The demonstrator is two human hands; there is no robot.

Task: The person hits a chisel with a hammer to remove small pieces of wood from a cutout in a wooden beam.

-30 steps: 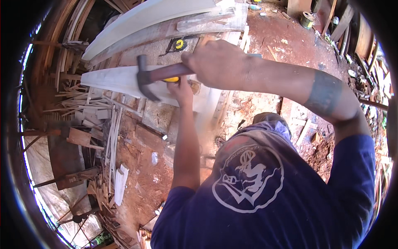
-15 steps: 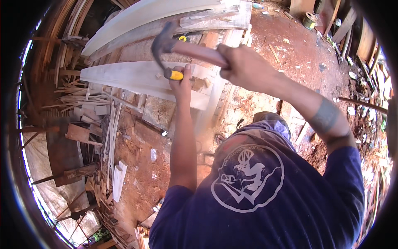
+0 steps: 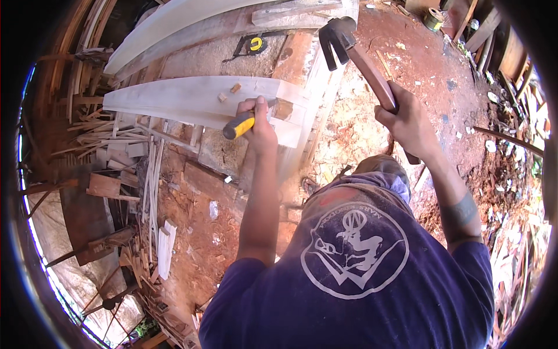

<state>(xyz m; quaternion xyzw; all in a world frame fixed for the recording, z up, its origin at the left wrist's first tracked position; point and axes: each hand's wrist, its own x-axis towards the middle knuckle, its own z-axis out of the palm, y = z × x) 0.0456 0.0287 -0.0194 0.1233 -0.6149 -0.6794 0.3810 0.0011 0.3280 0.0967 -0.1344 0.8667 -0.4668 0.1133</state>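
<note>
My left hand (image 3: 261, 129) is closed round a chisel with a yellow and black handle (image 3: 239, 124). The blade is mostly hidden by the fingers and points toward a rough, darker notch (image 3: 283, 110) near the right end of a long pale board (image 3: 168, 94). Wood chips (image 3: 235, 88) lie on that board beside the hand. My right hand (image 3: 411, 119) grips the wooden handle of a claw hammer (image 3: 375, 75). The hammer's dark head is up and to the right of the board, apart from the chisel.
Behind the board lies a black and yellow tape measure (image 3: 256, 44), and another long curved pale plank (image 3: 168, 29) stretches beyond it. Thin offcuts (image 3: 107, 131) are piled at the left. A spool (image 3: 433, 20) stands on the reddish ground at the far right.
The hammer has swung away from the chisel, to the right, with my right hand lower. The chisel's handle end has dipped toward me while the left hand keeps its hold.
</note>
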